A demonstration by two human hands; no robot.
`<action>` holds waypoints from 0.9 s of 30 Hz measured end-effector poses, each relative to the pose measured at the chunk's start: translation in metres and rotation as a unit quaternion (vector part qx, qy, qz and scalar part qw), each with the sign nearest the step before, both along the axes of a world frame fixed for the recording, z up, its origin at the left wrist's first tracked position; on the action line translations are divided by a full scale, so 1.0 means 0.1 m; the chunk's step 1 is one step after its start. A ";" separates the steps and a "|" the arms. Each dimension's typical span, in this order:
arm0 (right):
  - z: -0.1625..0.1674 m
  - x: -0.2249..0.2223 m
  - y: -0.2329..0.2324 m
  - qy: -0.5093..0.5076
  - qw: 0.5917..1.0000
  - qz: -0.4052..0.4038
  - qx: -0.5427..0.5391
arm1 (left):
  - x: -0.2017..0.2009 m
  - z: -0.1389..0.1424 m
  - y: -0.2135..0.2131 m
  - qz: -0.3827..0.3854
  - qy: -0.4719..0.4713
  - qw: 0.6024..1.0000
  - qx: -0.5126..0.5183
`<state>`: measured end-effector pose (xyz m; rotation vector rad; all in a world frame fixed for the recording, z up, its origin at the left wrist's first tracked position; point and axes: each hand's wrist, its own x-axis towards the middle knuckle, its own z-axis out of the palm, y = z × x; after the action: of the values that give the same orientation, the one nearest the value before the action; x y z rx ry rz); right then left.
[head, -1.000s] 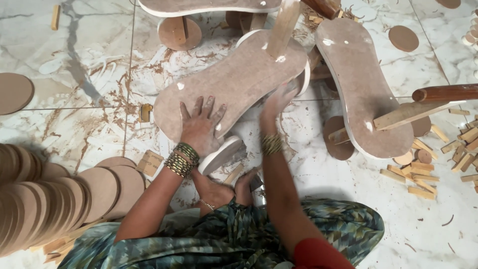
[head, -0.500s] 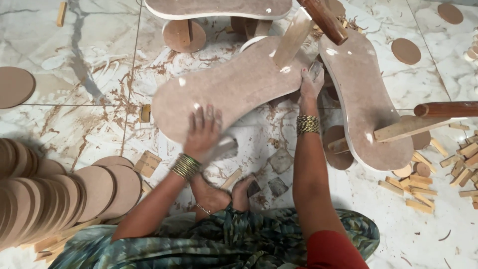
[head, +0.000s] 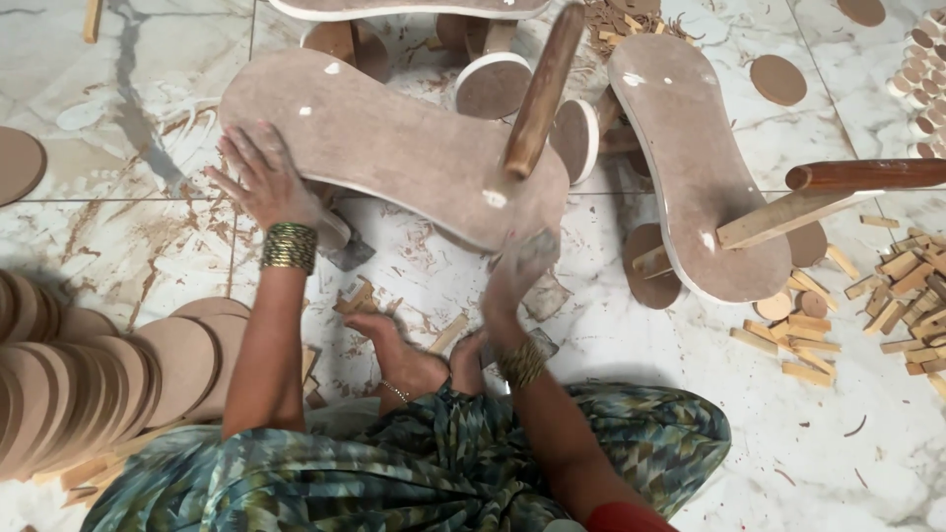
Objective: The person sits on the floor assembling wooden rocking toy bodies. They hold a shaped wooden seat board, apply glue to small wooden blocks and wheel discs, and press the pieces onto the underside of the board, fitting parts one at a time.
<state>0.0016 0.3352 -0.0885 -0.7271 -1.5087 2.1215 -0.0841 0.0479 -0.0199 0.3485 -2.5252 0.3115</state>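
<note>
Peanut-shaped board (head: pixel 394 148): flat fibreboard piece, brown, pale cut edge, narrowed at the waist, a few white spots on its face. It lies tilted over the marble floor (head: pixel 128 246), with a round wooden peg (head: pixel 540 91) standing up from its right part and round discs (head: pixel 490 85) showing beyond its far edge.

Left hand (head: pixel 258 182): the grip is wide open, fingers spread, palm flat on the near left end of the board. A stack of metal bangles sits on the wrist. Nothing is enclosed; contact is by palm and fingers only.

Right hand (head: pixel 517 271): blurred. It sits at the board's near right edge, just below the peg. Whether this grip closes on the edge or only touches it, I cannot tell.

Between the two grips, near the body: bare feet (head: pixel 414 360) on the floor among wood chips. Left of the left arm: a fanned stack of round discs (head: pixel 89 374). Right of the right grip: a second peanut-shaped board (head: pixel 685 148), then a heap of small wooden blocks (head: pixel 907 286).
</note>
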 end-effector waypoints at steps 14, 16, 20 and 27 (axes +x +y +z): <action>0.06 0.49 0.42 0.171 0.961 0.095 0.194 | 0.39 0.25 2.24 -0.299 -0.101 0.658 0.684; 0.05 0.36 0.54 0.167 0.961 0.106 0.191 | 0.34 0.16 2.30 -0.358 -0.010 0.698 0.620; 0.15 -0.23 0.89 0.093 0.956 0.133 0.244 | 0.37 -0.02 2.22 -0.447 0.041 0.668 0.593; 0.25 -1.22 1.44 0.061 0.879 0.367 0.298 | 0.39 -0.01 2.18 -0.408 -0.038 0.633 0.657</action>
<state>-0.1200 0.4796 -0.0640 0.2506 -2.4498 1.8812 -0.0449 0.2657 -0.0205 -0.3573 -2.1723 -1.9339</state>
